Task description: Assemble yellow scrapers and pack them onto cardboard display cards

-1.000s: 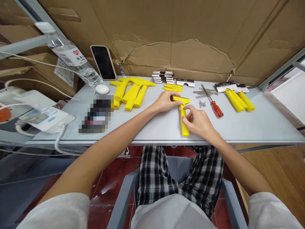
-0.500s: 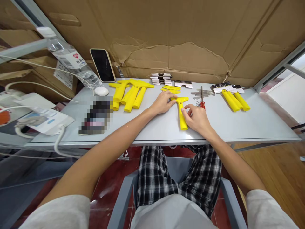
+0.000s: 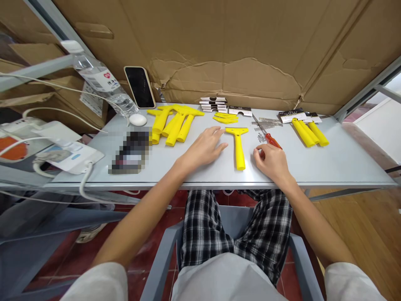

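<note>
A yellow plastic scraper (image 3: pixel 239 150) lies on the table between my hands, its wide head toward the back. My left hand (image 3: pixel 206 146) rests to its left, fingers stretched and apart, holding nothing. To its right, my right hand (image 3: pixel 271 161) has its fingers curled in; whatever may be between thumb and forefinger is hidden. Just beyond the knuckles lies a red-handled screwdriver (image 3: pixel 273 141), slanting up to the left; whether the hand touches it I cannot tell. Small screws (image 3: pixel 261 138) are heaped beside it, near thin metal blades (image 3: pixel 269 122).
Several yellow scrapers (image 3: pixel 175 125) are piled at left, and others with card sleeves (image 3: pixel 305 131) lie at right. Flat yellow pieces (image 3: pixel 226 118) and stacked cards (image 3: pixel 213 104) sit at the back. A water bottle (image 3: pixel 102 81), phone (image 3: pixel 140 88) and power strip (image 3: pixel 70 146) line the left side.
Both hands have come off the scraper, the left moving left and the right moving right. The scraper stays nearly in place. The screwdriver has swung from upright in the picture to a slant.
</note>
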{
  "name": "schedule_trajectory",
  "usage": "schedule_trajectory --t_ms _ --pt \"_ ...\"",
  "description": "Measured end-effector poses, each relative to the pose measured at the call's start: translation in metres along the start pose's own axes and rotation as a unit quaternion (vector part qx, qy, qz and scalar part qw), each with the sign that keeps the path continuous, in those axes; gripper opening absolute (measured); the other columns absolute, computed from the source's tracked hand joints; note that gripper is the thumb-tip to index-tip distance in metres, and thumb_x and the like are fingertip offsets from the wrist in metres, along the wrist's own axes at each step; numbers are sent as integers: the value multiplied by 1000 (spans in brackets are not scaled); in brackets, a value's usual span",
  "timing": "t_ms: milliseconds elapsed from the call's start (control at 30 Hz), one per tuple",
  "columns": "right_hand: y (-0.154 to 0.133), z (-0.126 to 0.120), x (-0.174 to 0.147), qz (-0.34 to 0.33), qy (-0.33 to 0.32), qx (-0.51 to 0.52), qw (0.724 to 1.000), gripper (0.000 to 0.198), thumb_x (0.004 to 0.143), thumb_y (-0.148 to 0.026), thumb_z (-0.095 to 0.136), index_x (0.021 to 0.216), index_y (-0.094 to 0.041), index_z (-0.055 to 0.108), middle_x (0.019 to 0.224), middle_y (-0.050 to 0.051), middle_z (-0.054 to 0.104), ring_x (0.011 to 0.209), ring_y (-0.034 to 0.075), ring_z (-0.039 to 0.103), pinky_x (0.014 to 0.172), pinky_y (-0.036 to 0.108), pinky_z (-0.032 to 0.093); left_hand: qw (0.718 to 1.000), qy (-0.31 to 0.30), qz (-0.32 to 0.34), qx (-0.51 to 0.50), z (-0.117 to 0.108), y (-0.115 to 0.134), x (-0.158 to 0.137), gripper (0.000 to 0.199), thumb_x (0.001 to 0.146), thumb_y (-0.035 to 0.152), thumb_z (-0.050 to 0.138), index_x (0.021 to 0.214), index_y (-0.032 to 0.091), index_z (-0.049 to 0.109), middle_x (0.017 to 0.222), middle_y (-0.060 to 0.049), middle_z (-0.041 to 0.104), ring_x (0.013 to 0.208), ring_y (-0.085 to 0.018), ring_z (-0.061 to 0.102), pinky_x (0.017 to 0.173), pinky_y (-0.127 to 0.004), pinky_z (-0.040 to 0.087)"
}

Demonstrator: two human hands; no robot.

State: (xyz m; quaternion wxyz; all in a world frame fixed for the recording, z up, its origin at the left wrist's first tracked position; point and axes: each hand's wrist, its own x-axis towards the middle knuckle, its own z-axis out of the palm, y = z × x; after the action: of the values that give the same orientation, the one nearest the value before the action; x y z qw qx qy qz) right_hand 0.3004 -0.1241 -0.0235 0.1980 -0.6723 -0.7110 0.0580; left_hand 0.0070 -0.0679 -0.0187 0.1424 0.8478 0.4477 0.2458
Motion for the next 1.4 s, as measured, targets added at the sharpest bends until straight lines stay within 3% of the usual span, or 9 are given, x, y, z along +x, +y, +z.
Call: schedule_trajectory --t_ms 167,267,433,567,700,933,1133,1400 --pt "5 6 -5 -81 -9 -1 997 60 112 -46 35 120 -14 85 125 14 75 125 22 65 122 43 55 997 -48 -51 26 13 24 -54 70 117 50 44 170 6 55 188 -29 40 180 -43 33 148 -65 22" --pt "8 9 -1 -115 -26 20 993 63 113 -43 33 141 -12 80 148 13 70 143 24 63 140 49 51 996 -38 -62 43 22 30 -59 70 118 46 36 172 5 53 191 -26 34 181 -42 30 148 -65 21" --pt "9 11 1 -152 -86 14 985 78 115 -47 23 174 -8 56 181 10 40 178 23 39 160 50 32 997 -26 -58 47 26 28 -57 70 118 44 33 175 6 50 191 -25 35 182 -38 28 149 -63 19" --pt "9 13 0 -145 -112 -17 983 82 115 -48 21 180 -5 47 187 10 26 184 26 28 161 55 27 998 -14 -54 40 30 23 -58 70 118 42 34 178 9 47 191 -22 38 182 -36 29 150 -63 19" --pt "9 14 1 -142 -134 -36 980 82 115 -47 22 183 -5 42 189 10 19 187 27 21 162 57 23 998 3 -63 20 33 21 -59 71 116 39 35 177 4 46 190 -26 36 182 -39 27 150 -64 19" --pt "13 17 4 -155 -134 -39 978 84 115 -50 20 184 -5 40 189 11 17 187 29 20 162 60 20 997 -11 -65 28 30 23 -58 72 116 37 34 174 -4 45 190 -33 32 182 -42 25 149 -64 19" --pt "10 15 4 -142 -149 -62 977 90 116 -64 25 186 -8 35 190 8 11 188 28 17 163 57 18 997 -16 -67 30 31 22 -58 76 118 51 39 177 3 45 192 -29 31 183 -43 24 149 -65 18" --pt "5 12 4 -129 -163 -94 974 92 116 -64 16 188 -10 31 190 7 7 189 26 13 163 55 17 981 -90 -88 145 22 35 -54 77 121 44 28 180 -4 36 194 -28 22 185 -36 18 151 -56 18"
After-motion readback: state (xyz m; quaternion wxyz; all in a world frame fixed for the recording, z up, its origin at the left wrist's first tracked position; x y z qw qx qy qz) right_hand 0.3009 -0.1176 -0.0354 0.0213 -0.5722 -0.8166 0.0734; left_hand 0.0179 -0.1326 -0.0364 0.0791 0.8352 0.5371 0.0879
